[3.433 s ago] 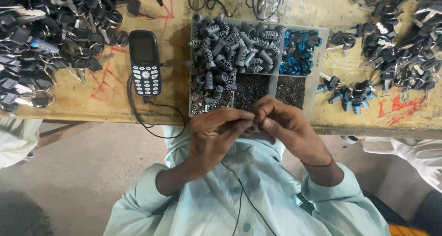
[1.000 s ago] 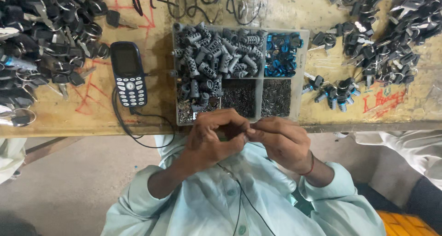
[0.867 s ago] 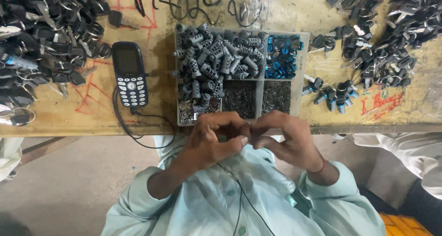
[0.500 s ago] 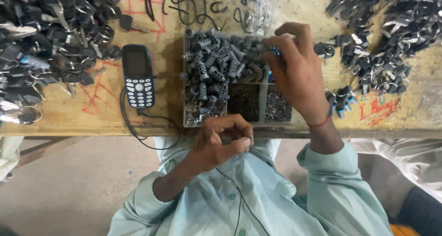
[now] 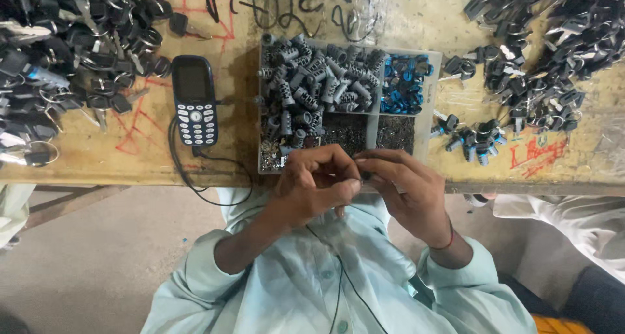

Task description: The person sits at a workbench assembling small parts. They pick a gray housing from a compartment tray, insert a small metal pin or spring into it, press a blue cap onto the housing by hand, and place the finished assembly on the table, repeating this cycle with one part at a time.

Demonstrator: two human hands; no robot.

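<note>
Item: small-parts assembly at a worn wooden bench (image 5: 97, 158), viewed from above.

Left hand (image 5: 312, 187) — fingers curled inward, pinching a small dark part (image 5: 366, 175) at the fingertips, just over the bench's near edge. Right hand (image 5: 407, 191) — fingers likewise bent and closed on the same part from the other side; thumbs and forefingers met over it. The part itself was mostly hidden, so its shape could not be told.

Handling note, as a judgement: such a tiny piece called for a fingertip pinch kept close to the body, hands braced against one another, so that nothing sprang loose and fell past the table edge.

Materials nearby:
- Compartmented tray (image 5: 435, 103), pale plastic, shallow, directly beyond the hands.
- Grey cylinders (image 5: 312, 86), ribbed and stubby, heaped in the largest compartment.
- Blue rings (image 5: 403, 85), glossy, in the upper right compartment.
- Fine metal bits (image 5: 345, 129), glinting and granular, in the lower compartments.
- Keypad phone (image 5: 194, 99), dark, smooth, lying flat left of the tray, with a thin black cable (image 5: 208, 178) looping off the edge.
- Black key-like pieces with metal rings (image 5: 58, 54), tangled at far left; a similar dark pile (image 5: 553, 47) at far right.
- Red scrawled marks (image 5: 537, 153) on the scuffed surface.
</note>
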